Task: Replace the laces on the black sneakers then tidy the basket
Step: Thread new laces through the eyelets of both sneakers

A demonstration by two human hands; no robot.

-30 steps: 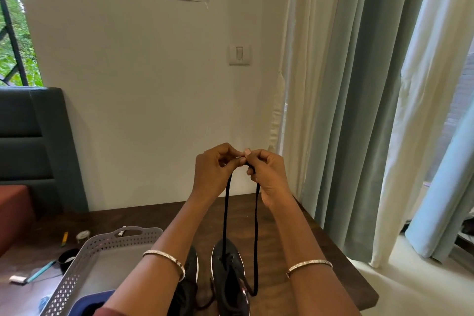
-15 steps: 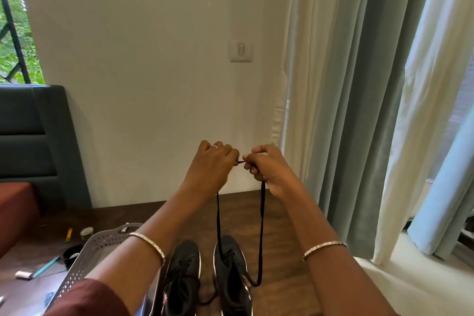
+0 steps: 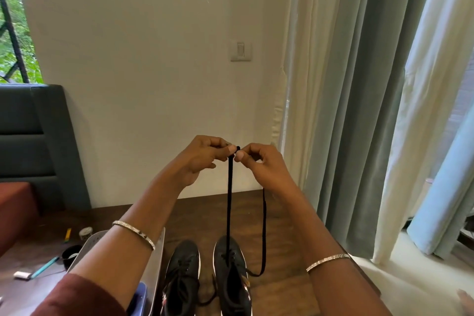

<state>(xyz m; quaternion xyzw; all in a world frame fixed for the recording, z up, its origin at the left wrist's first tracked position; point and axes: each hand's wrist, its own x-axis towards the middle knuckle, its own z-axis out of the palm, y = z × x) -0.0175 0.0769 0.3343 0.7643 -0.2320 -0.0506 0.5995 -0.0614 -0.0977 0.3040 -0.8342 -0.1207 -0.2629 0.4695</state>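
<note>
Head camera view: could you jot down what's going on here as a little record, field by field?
activity: lacing a shoe
left hand: pinching the black lace at its top
right hand: pinching the same lace beside the left hand
lace: two strands hang down to the right sneaker
left sneaker: beside it on the wooden table, untouched
basket: grey, left of the sneakers, partly hidden by the left arm
wrists: a bangle on each

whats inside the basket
The left forearm covers most of the basket. Only a blue object shows at its near end; the rest is hidden.
</note>
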